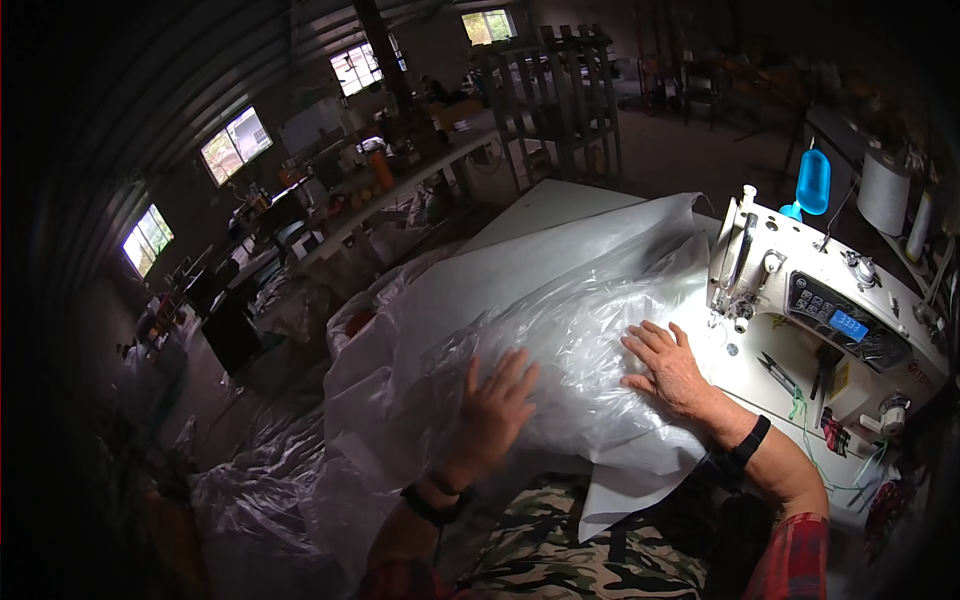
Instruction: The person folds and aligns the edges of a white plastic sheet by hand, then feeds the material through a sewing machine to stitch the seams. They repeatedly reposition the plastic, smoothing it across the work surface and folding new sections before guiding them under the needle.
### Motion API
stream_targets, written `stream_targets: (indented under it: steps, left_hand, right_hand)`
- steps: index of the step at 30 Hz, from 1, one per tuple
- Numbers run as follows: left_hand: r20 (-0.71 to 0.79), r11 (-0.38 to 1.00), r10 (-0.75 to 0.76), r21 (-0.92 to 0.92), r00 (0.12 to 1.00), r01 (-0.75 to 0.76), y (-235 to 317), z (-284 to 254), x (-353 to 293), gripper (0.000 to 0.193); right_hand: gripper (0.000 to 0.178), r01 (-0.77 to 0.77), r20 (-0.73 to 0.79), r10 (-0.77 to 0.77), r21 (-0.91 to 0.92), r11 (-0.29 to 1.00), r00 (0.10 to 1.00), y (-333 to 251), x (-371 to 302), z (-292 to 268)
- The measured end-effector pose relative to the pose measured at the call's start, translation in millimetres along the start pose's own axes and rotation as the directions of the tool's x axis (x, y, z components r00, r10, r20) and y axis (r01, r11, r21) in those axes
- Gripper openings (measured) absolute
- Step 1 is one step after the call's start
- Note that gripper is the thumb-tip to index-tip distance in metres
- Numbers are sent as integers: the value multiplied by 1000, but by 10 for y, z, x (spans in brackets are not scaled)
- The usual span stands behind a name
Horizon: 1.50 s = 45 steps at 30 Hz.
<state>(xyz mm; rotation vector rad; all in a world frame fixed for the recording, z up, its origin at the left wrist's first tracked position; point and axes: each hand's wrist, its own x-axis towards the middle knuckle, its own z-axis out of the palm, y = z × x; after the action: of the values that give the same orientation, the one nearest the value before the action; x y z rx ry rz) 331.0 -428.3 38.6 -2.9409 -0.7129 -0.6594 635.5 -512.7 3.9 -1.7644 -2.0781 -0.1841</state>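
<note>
A large sheet of thin, clear plastic film (560,330) lies crumpled over white sheet material (540,250) on the sewing table, and both hang over its left side. My left hand (492,410) is over the film with fingers spread, a little blurred; whether it touches cannot be made out. Flat on the film, close to the machine, rests my right hand (667,372), fingers apart and holding nothing. The white sewing machine (760,250) stands just right of it, its lamp lighting the needle area. A pointed white corner (640,480) droops toward my lap.
Thread snips (778,372) and green thread (800,405) lie on the machine bed. A blue thread spool (813,182) stands above the machine, with white cones (884,195) behind. More clear plastic (260,490) is heaped at lower left. A cluttered workbench (400,185) and stacked stools (560,100) stand farther back.
</note>
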Motion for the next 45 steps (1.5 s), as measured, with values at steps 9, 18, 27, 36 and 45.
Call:
stream_targets:
  steps: [9,18,27,36,45]
  left_hand:
    - [-61,1,-643,-997,764,-79,-353,-309,259,74]
    - [-43,-136,-701,-972,712,-193,-644,-188,407,70]
    - [22,-234,-617,-959,786,-157,-566,-172,916,80]
    - [112,-246,-596,-968,795,-48,-707,223,1628,69]
    - [114,-176,-144,-980,983,88,247,201,1378,41]
  right_hand:
    - [72,-27,-84,30,41,999,996,-23,54,-36]
    - [75,-24,-45,24,1,1000,999,15,25,14]
    - [71,-8,-48,9,29,1000,999,33,17,41]
    - [70,4,-64,-2,19,1000,998,46,16,61]
    - [69,-9,-36,10,27,1000,999,94,-35,64]
